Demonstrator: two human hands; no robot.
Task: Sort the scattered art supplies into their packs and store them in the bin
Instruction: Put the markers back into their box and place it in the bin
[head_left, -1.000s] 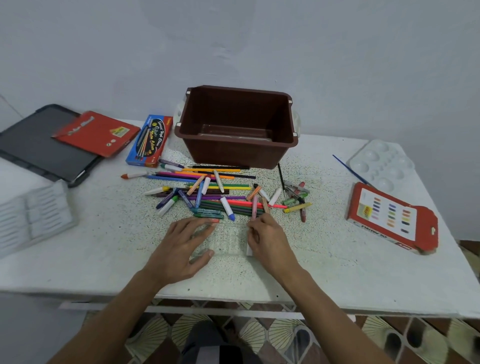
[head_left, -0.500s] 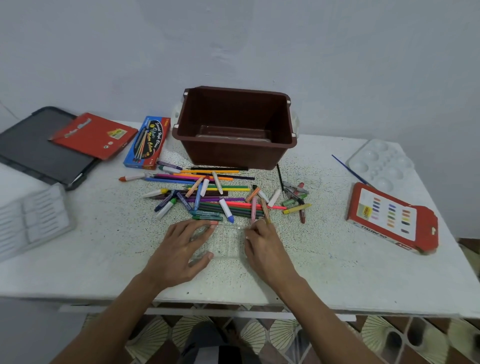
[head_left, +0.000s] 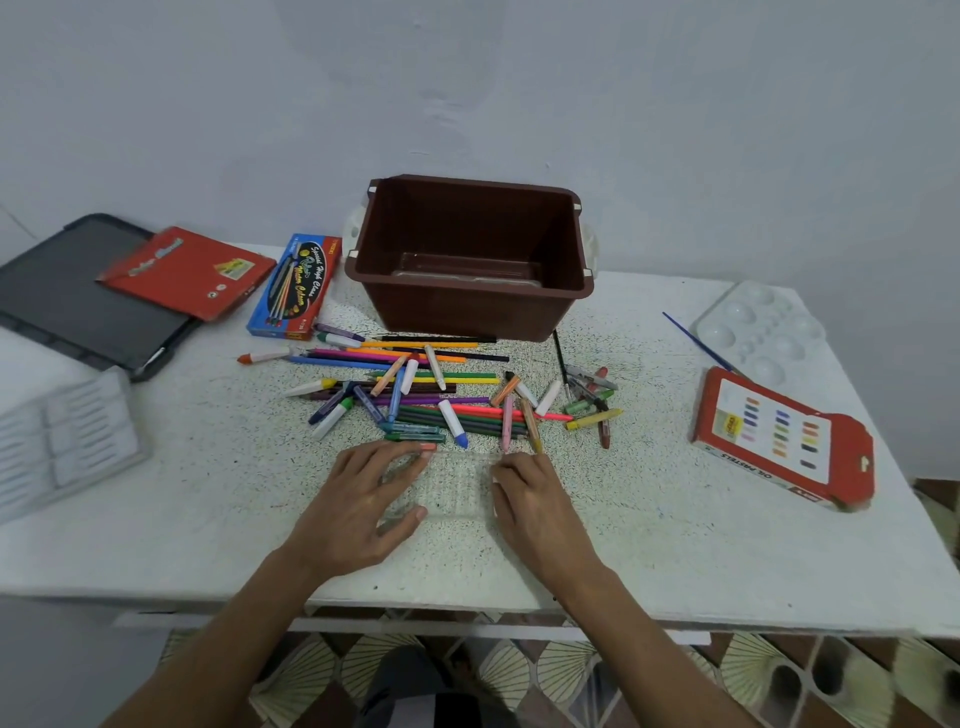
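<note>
Speckled tabletop (head_left: 649, 519): left hand (head_left: 358, 499) flat on, right hand (head_left: 530, 499) gripping, the clear tray (head_left: 457, 483), which may knock the crayons (head_left: 452, 418) just above it askew.

Crayon pile (head_left: 426, 395) in front of bin (head_left: 467, 317), perhaps tray (head_left: 467, 269) inside.

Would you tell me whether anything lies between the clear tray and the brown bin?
Yes: the scattered pile of coloured pencils and crayons lies between the clear plastic tray and the brown plastic bin.
</note>
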